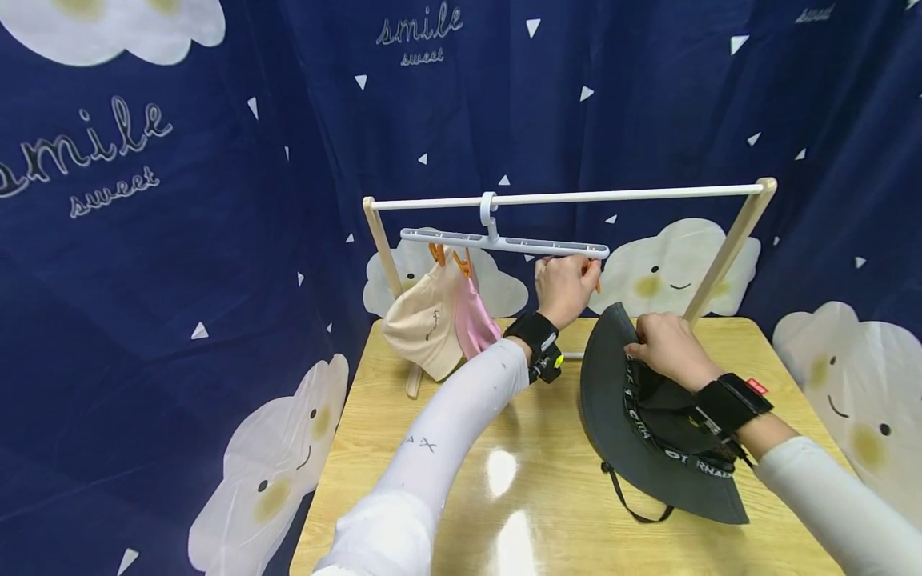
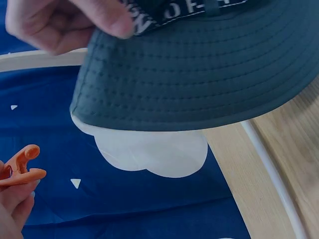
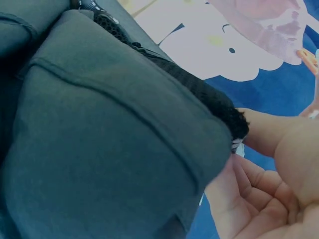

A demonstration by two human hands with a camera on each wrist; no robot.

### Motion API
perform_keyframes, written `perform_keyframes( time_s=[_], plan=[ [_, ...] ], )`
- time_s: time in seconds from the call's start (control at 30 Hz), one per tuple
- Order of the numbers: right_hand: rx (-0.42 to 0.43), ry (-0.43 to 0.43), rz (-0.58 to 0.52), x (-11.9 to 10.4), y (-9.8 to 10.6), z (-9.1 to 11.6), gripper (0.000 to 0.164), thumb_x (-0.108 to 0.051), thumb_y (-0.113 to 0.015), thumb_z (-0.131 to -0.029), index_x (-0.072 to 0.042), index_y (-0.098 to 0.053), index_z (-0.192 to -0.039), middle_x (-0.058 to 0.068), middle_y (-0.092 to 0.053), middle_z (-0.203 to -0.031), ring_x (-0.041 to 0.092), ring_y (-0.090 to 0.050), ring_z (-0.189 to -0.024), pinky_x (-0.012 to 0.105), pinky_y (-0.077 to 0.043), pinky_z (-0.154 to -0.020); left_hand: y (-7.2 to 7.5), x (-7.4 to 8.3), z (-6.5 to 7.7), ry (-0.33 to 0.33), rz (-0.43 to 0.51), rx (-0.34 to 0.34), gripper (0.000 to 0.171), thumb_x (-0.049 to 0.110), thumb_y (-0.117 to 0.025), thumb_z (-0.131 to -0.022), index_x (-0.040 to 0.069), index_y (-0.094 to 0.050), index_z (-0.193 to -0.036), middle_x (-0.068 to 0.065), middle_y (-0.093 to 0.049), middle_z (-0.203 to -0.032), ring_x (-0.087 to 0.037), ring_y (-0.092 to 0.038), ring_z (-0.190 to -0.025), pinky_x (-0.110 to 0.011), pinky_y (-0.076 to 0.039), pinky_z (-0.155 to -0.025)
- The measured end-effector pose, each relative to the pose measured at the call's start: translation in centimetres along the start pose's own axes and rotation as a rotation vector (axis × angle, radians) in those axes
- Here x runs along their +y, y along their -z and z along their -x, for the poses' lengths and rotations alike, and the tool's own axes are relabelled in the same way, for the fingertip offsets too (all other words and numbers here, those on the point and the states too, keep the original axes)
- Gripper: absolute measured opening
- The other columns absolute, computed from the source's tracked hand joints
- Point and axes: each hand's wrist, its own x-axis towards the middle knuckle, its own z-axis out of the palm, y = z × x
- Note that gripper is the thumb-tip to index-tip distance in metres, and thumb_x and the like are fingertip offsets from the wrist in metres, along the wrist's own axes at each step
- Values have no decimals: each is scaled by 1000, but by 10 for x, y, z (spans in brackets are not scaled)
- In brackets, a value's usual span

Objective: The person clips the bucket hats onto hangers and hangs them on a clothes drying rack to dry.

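My left hand (image 1: 565, 284) is at the right end of a white hanger (image 1: 533, 245) and pinches an orange clip (image 2: 22, 167). Its two prongs stand apart in the left wrist view, pointing toward the hat. My right hand (image 1: 673, 348) grips the edge of a dark grey wide-brimmed hat (image 1: 608, 400) between thumb and fingers. The hat hangs tilted over the table, its lettered inner band facing up. In the right wrist view its crown (image 3: 109, 134) fills the left side. On the hanger's left half, orange clips (image 1: 464, 262) hold a beige hat (image 1: 425, 320) and a pink hat (image 1: 474, 320).
The hanger hooks over a white rod (image 1: 619, 194) on a wooden-legged rack (image 1: 731, 248). This rack stands on a light wood table (image 1: 461, 480). A black cord (image 1: 634, 508) dangles from the grey hat. Behind is a dark blue curtain (image 1: 461, 120) with clouds.
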Motion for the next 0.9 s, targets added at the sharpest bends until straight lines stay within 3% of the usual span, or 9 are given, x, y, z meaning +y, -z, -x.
perform_keyframes(
  time_s=[0.27, 0.7, 0.9],
  plan=[
    [-26, 30, 15, -18, 6, -15, 31, -9, -84, -83, -8, -58, -66, 2, -51, -60, 22, -49, -58, 38, -34, -57, -2, -5, -1, -20, 28, 19, 37, 39, -65, -103, 25, -67, -69, 14, -66, -65, -9, -66, -70, -35, -46, -89],
    [39, 60, 61, -36, 6, -29, 22, -3, -82, -79, -2, -63, -68, 8, -59, -61, 31, -60, -60, 48, -43, -57, -1, -8, 3, -47, 73, 8, 37, 43, -67, -101, 22, -68, -71, 11, -67, -68, -13, -65, -70, -34, -47, -84],
    [23, 69, 69, -42, 9, -34, 21, -2, -80, -79, -2, -63, -67, 8, -60, -61, 32, -61, -62, 49, -45, -60, 0, -9, 3, -39, 72, 1, 38, 44, -67, -101, 23, -68, -71, 11, -67, -67, -13, -65, -70, -34, -46, -86]
  ],
)
